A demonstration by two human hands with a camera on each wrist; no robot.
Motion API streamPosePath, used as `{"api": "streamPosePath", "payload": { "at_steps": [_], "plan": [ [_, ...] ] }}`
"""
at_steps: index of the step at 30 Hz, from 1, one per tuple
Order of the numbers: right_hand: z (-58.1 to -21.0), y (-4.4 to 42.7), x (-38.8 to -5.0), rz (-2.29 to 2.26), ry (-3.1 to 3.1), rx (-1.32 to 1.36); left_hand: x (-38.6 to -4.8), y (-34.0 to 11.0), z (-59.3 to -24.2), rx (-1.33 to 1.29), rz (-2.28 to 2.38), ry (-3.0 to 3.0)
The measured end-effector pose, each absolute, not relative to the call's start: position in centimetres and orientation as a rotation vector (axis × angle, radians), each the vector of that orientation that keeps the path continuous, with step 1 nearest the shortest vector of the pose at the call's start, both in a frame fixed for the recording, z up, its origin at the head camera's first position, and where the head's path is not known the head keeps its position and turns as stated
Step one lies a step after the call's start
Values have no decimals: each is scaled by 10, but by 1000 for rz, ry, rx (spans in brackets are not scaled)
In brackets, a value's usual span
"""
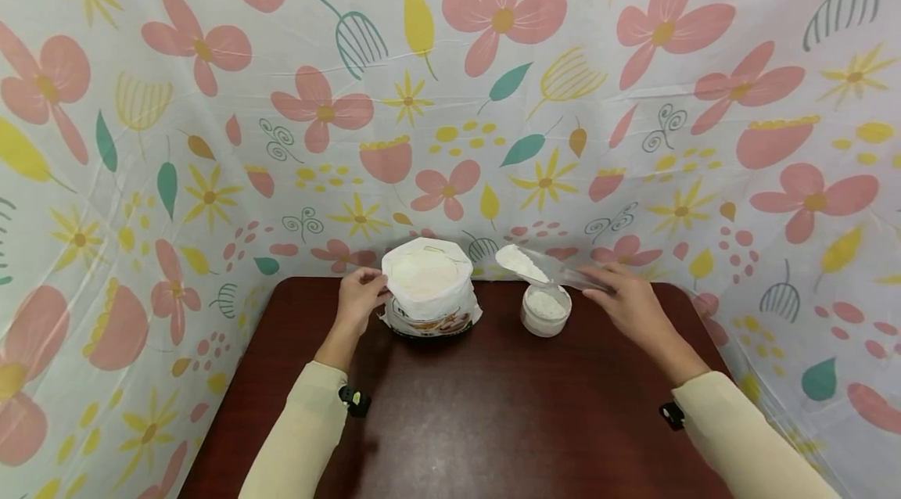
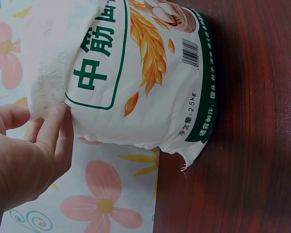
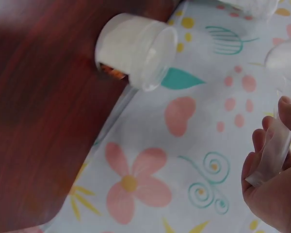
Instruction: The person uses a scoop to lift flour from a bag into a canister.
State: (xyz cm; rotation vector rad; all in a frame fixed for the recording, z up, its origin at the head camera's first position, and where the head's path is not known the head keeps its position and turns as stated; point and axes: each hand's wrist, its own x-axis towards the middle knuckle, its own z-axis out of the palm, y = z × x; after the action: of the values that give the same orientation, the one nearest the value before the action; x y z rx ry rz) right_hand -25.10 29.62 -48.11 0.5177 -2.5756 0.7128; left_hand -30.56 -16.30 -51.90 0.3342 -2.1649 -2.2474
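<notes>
A white flour bag [image 1: 436, 303] with a folded-down rim stands at the back of the table, its top wide and flour inside. My left hand [image 1: 361, 299] pinches the left side of that rim between thumb and fingers; the left wrist view shows the bag's printed side [image 2: 155, 92]. In my right hand [image 1: 629, 307] is the handle of a clear scoop [image 1: 559, 271], heaped with white flour [image 1: 521, 263]. The scoop is above a small clear round jar [image 1: 545, 324], which holds flour. The right wrist view shows fingers [image 3: 259, 141] curled round the scoop's handle.
The dark brown wooden table [image 1: 450, 421] meets a flower-patterned cloth [image 1: 450, 116] hanging behind it and at both sides. The jar stands to the right of the bag, with a gap between them.
</notes>
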Motion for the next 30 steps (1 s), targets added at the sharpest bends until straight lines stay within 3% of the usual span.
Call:
{"api": "streamPosePath", "payload": {
  "at_steps": [30],
  "plan": [
    [-510, 365, -241, 473, -2758, 475, -308, -164, -521, 344, -2243, -2164]
  ]
}}
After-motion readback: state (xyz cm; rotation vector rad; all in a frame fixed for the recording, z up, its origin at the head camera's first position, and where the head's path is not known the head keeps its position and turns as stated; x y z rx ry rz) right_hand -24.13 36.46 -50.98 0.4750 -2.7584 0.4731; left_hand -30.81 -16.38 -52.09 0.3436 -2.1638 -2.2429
